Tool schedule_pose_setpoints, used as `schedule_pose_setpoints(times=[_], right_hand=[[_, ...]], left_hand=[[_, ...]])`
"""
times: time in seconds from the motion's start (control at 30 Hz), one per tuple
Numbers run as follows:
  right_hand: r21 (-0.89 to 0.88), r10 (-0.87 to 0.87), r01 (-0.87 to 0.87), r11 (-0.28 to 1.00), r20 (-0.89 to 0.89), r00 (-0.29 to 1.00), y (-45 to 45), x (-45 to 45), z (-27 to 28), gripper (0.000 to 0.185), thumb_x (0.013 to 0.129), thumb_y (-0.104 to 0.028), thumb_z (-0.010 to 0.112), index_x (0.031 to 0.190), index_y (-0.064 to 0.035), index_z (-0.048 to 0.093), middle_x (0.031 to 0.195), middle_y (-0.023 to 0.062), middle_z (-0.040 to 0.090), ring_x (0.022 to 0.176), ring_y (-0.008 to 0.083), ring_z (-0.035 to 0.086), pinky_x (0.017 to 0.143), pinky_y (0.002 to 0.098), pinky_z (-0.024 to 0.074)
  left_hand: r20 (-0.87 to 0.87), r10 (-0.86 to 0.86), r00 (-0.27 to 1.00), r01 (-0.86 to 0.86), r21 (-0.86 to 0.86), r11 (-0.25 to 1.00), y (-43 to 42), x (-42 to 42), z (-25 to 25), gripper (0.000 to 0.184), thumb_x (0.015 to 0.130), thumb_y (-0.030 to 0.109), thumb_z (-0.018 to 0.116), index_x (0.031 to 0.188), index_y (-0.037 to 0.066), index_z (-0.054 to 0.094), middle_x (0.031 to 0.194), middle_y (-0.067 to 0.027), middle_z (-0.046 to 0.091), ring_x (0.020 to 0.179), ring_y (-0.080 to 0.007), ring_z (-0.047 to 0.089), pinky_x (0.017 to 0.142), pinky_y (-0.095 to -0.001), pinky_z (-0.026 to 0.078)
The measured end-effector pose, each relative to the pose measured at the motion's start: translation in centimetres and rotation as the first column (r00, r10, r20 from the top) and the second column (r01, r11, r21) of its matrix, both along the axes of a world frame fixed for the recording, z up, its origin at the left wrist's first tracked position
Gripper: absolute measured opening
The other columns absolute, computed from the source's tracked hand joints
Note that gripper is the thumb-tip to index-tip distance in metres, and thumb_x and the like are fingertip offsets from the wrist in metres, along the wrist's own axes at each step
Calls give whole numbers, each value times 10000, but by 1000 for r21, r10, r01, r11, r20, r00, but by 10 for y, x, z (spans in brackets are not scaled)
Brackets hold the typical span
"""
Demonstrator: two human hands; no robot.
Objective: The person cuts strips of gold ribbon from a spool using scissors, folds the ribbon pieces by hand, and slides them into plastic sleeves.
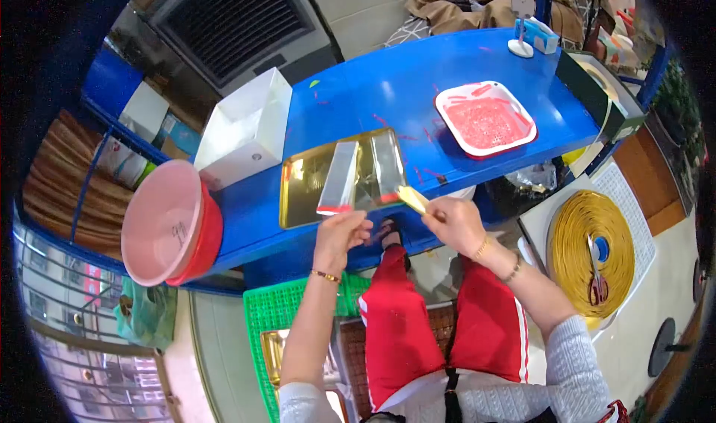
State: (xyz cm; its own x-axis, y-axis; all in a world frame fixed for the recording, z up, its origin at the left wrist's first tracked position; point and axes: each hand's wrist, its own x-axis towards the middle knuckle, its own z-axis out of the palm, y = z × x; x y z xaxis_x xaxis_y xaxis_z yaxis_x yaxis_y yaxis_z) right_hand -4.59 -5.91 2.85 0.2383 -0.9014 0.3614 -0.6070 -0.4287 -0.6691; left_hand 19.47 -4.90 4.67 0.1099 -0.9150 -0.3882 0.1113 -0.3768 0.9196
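My left hand (341, 238) is at the front edge of a gold tray (297, 192), its fingers curled together. Just beyond them lies a clear plastic sleeve (341, 173) with a red end; whether they grip it is hard to see. A second clear sleeve (387, 166), also red at its near end, rests on the tray's right side. Between the thumb and fingers of my right hand (456, 224) is a pale yellow strip (412, 199), its tip reaching the second sleeve's red end.
On the blue table (350, 87) stand a white box (257, 128), a white-rimmed tray (531, 128) of red pieces and a dark green box (582, 87). Pink basins (160, 225) sit left. At right, scissors (597, 270) lie on a yellow coil (563, 251). A green crate (257, 326) is below.
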Motion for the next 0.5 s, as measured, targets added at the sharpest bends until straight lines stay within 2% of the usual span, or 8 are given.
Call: schedule_pose_setpoints(times=[0.03,0.1,0.23,0.33,0.5], right_hand=[[85,-4,0,996,50,999,19,-5,-1,99,703,-155,664,723,-64,631,663,127,613,596,287,611,533,383,471],[55,-5,-3,998,127,992,52,-12,-6,97,704,-140,674,727,-58,627,662,122,608,593,272,607,524,366,462],[-51,24,-14,999,213,977,98,-17,-1,98,707,-121,674,720,-46,612,678,113,606,600,265,599,542,350,464],[-158,109,-83,984,162,981,112,-14,0,103,705,-127,674,724,-50,608,685,105,607,606,272,595,559,352,467],[-135,154,-146,980,50,987,118,-8,-15,117,709,-133,664,716,-56,576,674,102,578,591,290,567,559,382,455]], left_hand=[[-52,21,998,-20,18,1000,11,-2,-4,145,802,167,652,873,45,617,782,-77,654,609,-118,583,556,-240,456],[-117,43,992,-39,41,998,28,-3,-17,178,799,176,659,910,45,607,824,-83,656,699,-154,618,654,-282,492],[-107,106,989,-103,34,994,49,-18,-30,162,809,181,656,881,49,598,822,-84,653,715,-156,624,670,-277,498],[-143,102,984,-103,4,995,59,-25,-38,166,821,202,651,836,52,583,836,-84,653,729,-159,628,673,-278,500],[-234,113,966,-121,-19,992,76,-39,-22,164,843,205,629,805,57,569,824,-69,643,746,-159,630,663,-270,502]])
